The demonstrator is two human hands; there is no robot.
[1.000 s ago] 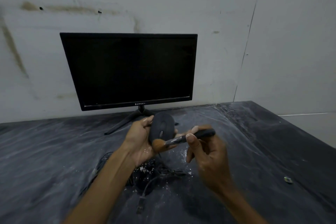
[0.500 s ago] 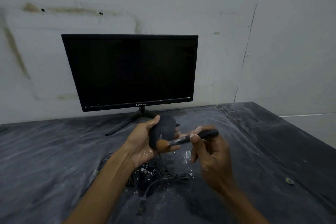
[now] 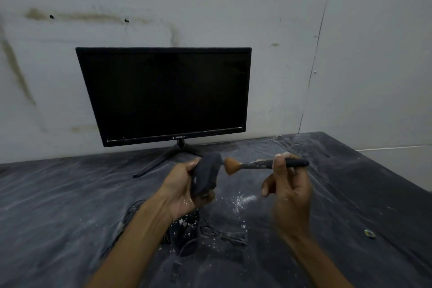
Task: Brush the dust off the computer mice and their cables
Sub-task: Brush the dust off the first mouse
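Below the monitor (image 3: 164, 94), closest to the person, a pile of dark cables (image 3: 210, 234) lies on the desk (image 3: 58, 206). White dust specks sit on and around the pile. A small plug (image 3: 175, 269) lies on the desk at the near end of the pile. I cannot tell if another mouse is hidden in there.

A bit closer to the monitor, the left hand (image 3: 184, 189) is closed around a dark mouse (image 3: 205, 174) and holds it up above the cables. The mouse is tipped up on end. The right hand (image 3: 288, 187) is closed around the dark handle of a brush (image 3: 264, 165). The brush lies level, and its orange bristles point at the mouse.

Half a second ago the bristles were pressed on the lower part of the mouse. Now the brush has swung out to the right and up. Its bristles sit just beside the top edge of the mouse, maybe just off it. The mouse has also turned in the hand, so more of its side shows. A little patch of white dust (image 3: 243, 200) lies on the desk under the two hands.

I think one sweep is done and the next one will go along the top or side. The cables look like they are not clean yet.

Farthest away, the monitor stands dark against the wall.
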